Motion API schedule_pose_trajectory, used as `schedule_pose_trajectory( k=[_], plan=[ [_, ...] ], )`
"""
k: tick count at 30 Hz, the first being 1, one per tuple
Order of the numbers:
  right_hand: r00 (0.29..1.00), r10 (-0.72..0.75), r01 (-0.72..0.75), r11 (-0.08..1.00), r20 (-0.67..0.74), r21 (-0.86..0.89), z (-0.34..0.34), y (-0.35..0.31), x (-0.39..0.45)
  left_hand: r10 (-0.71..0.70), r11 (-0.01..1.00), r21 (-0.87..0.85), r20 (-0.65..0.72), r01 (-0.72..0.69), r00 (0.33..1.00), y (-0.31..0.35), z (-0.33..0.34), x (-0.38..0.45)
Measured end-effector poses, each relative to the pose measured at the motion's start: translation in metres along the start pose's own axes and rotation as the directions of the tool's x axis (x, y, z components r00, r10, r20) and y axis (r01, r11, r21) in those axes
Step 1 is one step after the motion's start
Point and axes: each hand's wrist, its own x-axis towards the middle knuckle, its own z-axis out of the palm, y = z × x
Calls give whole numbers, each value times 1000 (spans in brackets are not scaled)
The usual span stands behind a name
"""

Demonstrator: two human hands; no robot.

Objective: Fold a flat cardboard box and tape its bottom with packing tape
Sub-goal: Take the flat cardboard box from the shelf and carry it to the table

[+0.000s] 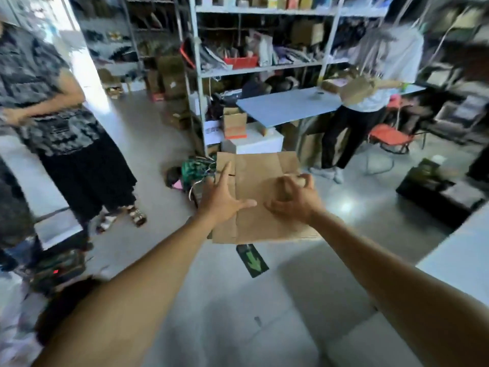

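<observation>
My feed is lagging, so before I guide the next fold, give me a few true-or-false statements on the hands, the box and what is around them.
1. The cardboard box is flat, not yet opened up. True.
2. The left hand lies on the cardboard with its fingers spread. True.
3. The right hand lies flat with straight fingers. False: its fingers are curled, clawing at the cardboard; whether they have a grip on it cannot be told.
4. A strip of packing tape runs across the box. False: no tape shows on it.
5. A green arrow mark lies on the floor just below the box. True.
</observation>
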Motion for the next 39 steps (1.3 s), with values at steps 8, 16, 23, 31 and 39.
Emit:
schedule_pose_trajectory(
  k=[8,16,23,31,39],
  plan=[
    [925,184,-156,982,-333,109,-36,79,82,198,971,-184,275,-150,941,44,97,135],
    [863,394,-353,918,-317,180,-54,141,137,373,924,-212,317,-318,872,99,156,246],
    [688,594,-539,803,-417,256,-85,209,152,553,830,-227,449,-509,702,190,248,309],
    [532,687,-643,708,-494,292,-135,316,194,621,765,-240,525,-598,583,288,371,364],
    [460,741,-678,649,-490,345,-194,403,274,617,751,-243,591,-614,520,376,461,443]
  ],
)
